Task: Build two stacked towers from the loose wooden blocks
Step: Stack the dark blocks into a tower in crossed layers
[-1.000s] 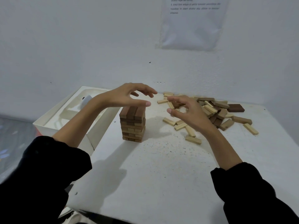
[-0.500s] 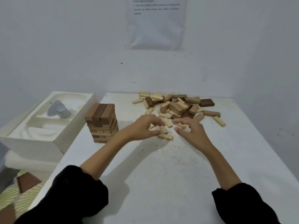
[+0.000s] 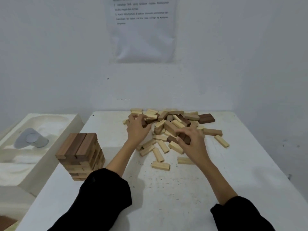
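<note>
Wood, pale and dark brown, all of it on a white desk (image 3: pixel 166 200).

Head view:
- One tower (image 3: pixel 80 155) stands near the desk's left edge, close to the person. Its top layer is three blocks side by side, long axis running away from the wearer and leaning slightly right. No second tower is visible.
- The loose pile (image 3: pixel 173 120) lies at the far middle of the desk, well apart from the tower, with blocks at all angles.
- The left hand (image 3: pixel 137 129) is set into the pile's left side, fingers bent down among the blocks. Whether it has one in its grip cannot be told, as the palm side is hidden.
- The right hand (image 3: pixel 194 145) is at the pile's near right, fingers and thumb curled in a pinch round two or so dark blocks (image 3: pixel 185 139). Their long axis looks roughly crosswise, though it is partly hidden.
- A white moulded tray (image 3: pixel 55 164) sits beside the desk on the left, and a printed sheet (image 3: pixel 141 30) hangs on the wall.

Judgement: this is a gathering step. The tower lies left of and nearer than both grips, and the left hand is the closer one. The next layer would need to sit crosswise to the top three. The dark blocks must either cross the left arm's line or start a second stack on the bare desk in front.
</note>
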